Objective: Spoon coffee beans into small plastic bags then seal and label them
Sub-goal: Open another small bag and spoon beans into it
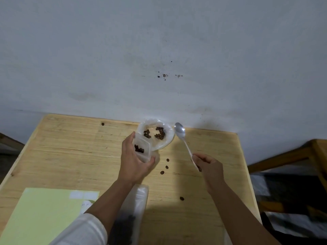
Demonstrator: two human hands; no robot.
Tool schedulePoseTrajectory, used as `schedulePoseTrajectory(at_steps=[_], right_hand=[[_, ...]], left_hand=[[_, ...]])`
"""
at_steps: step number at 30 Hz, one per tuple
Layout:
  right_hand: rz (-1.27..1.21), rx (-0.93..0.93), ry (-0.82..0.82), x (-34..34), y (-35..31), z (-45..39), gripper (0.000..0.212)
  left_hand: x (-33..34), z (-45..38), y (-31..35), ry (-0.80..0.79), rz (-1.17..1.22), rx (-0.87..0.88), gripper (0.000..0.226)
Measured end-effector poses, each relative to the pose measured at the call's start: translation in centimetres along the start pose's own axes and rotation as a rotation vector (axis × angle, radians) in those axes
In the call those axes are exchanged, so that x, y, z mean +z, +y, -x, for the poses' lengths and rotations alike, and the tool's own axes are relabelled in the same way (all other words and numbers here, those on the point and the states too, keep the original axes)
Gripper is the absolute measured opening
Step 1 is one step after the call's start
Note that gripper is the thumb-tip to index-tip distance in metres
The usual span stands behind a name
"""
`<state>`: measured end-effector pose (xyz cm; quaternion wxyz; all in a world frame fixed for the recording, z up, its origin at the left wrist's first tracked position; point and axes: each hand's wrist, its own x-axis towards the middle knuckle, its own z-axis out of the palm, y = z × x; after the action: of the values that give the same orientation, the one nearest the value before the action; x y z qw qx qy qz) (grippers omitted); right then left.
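My left hand [132,161] grips a small clear plastic bag [142,149] with a few coffee beans in it, its mouth tipped toward a white bowl [166,141]. The bowl, lined with clear plastic, holds dark coffee beans [160,133] near the table's far edge. My right hand [208,165] pinches the handle end of a metal spoon [182,137]. The spoon's bowl is empty and raised just right of the white bowl.
Several loose beans [167,167] lie on the wooden table [70,147] between my hands. A pale green label sheet [46,214] sits front left. A filled clear bag [134,207] lies under my left forearm. A wooden frame [300,156] stands to the right.
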<state>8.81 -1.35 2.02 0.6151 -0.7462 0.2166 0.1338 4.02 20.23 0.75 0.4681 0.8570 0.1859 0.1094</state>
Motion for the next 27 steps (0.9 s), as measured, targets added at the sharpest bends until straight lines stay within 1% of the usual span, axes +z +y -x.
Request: schedulePoseTrajectory(at_steps=[2, 4, 8, 10, 18, 21, 23, 24, 25, 27], right_hand=[[-0.017, 0.067, 0.12, 0.5, 1.4, -1.0, 0.009], [0.017, 0.086, 0.204, 1.0, 2.1, -1.6, 0.007], [0.082, 0.08, 0.295, 1.8, 2.3, -2.2, 0.003], [0.129, 0.071, 0.304, 2.0, 2.3, -2.4, 0.003], [0.434, -0.026, 0.262, 2.5, 2.5, -2.8, 0.013], [0.453, -0.07, 0.26, 2.9, 1.8, -2.5, 0.014], [0.393, -0.178, 0.228, 3.6, 0.6, -1.4, 0.016], [0.354, -0.242, 0.183, 4.0, -0.4, -0.5, 0.015], [0.306, -0.312, 0.105, 4.3, -1.6, 0.5, 0.014], [0.246, -0.414, -0.134, 4.9, -4.2, 2.5, 0.007]], left_hand=[[0.2, 0.2, 0.1, -0.003, -0.015, 0.0, 0.105], [0.3, 0.4, 0.0, -0.004, -0.03, 0.009, 0.103], [0.6, 0.5, 0.2, -0.006, -0.052, 0.014, 0.102], [0.7, 0.5, 0.3, -0.003, -0.064, 0.017, 0.101], [0.6, 0.7, 0.5, -0.014, -0.067, 0.02, 0.102], [0.4, 0.9, 0.9, -0.015, -0.064, 0.038, 0.103], [0.3, 1.1, 1.3, -0.012, -0.054, 0.055, 0.104], [0.2, 1.1, 1.5, -0.013, -0.042, 0.062, 0.104], [0.2, 1.2, 1.8, -0.011, -0.029, 0.074, 0.105], [0.1, 1.3, 2.4, -0.005, -0.006, 0.103, 0.106]])
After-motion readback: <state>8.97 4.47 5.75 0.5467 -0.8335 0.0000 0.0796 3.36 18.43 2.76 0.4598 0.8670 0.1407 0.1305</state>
